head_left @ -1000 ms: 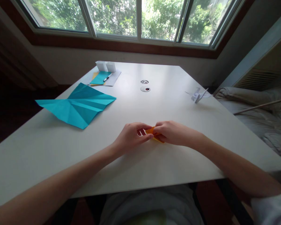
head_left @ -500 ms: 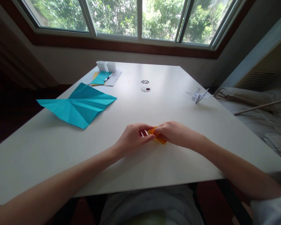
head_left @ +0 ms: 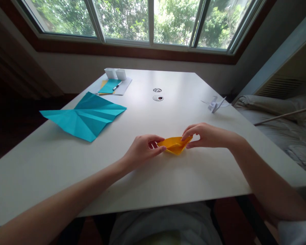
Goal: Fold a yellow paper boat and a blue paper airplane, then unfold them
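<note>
An orange folded paper boat [head_left: 175, 145] rests on the white table, its two ends pointing left and right. My left hand [head_left: 147, 147] pinches the left tip between thumb and fingers. At the opposite tip, the thumb and fingers of my right hand [head_left: 202, 136] are closed around the paper. The inside of the boat faces up between the hands, with a folded ridge visible in it.
Left of my hands lies a large creased turquoise sheet [head_left: 88, 117]. Behind it are a pen [head_left: 117, 85], a turquoise paper [head_left: 109, 86] and white paper boxes [head_left: 115, 74]. A white paper crane [head_left: 214, 104] stands at the right edge of the table [head_left: 132, 190].
My right hand has moved right, from over the middle of the paper to its right tip, uncovering the boat shape. My left hand keeps hold of the left tip.
</note>
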`<state>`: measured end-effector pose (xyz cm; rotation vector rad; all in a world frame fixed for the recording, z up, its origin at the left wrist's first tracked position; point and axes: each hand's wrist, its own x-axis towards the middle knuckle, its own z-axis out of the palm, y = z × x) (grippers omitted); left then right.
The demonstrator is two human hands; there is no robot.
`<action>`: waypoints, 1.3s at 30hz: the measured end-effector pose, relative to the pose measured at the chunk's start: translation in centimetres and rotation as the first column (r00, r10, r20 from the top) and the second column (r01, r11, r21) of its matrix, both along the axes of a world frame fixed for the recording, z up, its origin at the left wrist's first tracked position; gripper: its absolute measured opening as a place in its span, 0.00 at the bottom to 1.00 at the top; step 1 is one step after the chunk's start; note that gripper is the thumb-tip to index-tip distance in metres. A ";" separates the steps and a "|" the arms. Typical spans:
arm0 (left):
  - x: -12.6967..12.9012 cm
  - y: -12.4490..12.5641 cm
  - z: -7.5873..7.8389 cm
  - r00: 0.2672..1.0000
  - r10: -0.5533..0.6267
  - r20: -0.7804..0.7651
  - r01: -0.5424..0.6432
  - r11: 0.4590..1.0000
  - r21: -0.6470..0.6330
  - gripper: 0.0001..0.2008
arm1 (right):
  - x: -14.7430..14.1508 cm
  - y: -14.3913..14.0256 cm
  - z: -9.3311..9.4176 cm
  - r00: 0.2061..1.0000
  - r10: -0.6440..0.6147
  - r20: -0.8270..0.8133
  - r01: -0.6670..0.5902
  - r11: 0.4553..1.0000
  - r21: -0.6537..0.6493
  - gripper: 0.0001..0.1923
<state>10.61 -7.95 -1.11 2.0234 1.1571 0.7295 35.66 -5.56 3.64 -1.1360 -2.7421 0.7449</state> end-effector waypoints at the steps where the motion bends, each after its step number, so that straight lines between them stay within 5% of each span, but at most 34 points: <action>1: -0.1 0.0 0.0 1.000 -0.003 -0.002 0.003 1.000 0.002 0.17 | 0.2 0.2 -0.2 1.000 -0.008 -0.003 0.008 0.999 -0.038 0.12; 10: -1.3 0.9 0.9 0.994 -0.060 -0.091 0.057 0.998 -0.038 0.16 | -1.3 0.0 -1.7 0.990 -0.064 -0.127 0.058 0.997 -0.046 0.14; 16: -1.9 1.1 1.2 0.991 -0.086 -0.100 0.082 0.996 -0.041 0.17 | -1.9 -0.3 -0.8 0.993 -0.017 -0.120 0.017 1.000 -0.002 0.18; 23: -2.0 0.8 1.1 0.992 -0.094 -0.085 0.096 0.995 0.019 0.16 | -4.0 -0.4 0.2 0.998 0.020 0.059 -0.034 0.964 0.263 0.16; 29: -1.8 0.7 1.0 0.992 -0.106 -0.067 0.108 0.994 0.028 0.15 | -5.9 -0.3 0.0 0.972 0.096 0.215 -0.157 0.944 0.290 0.06; 39: -1.5 0.6 0.7 0.993 -0.105 -0.047 0.106 0.994 0.030 0.15 | -7.1 -0.2 -1.1 0.965 0.100 0.244 -0.173 0.938 0.300 0.09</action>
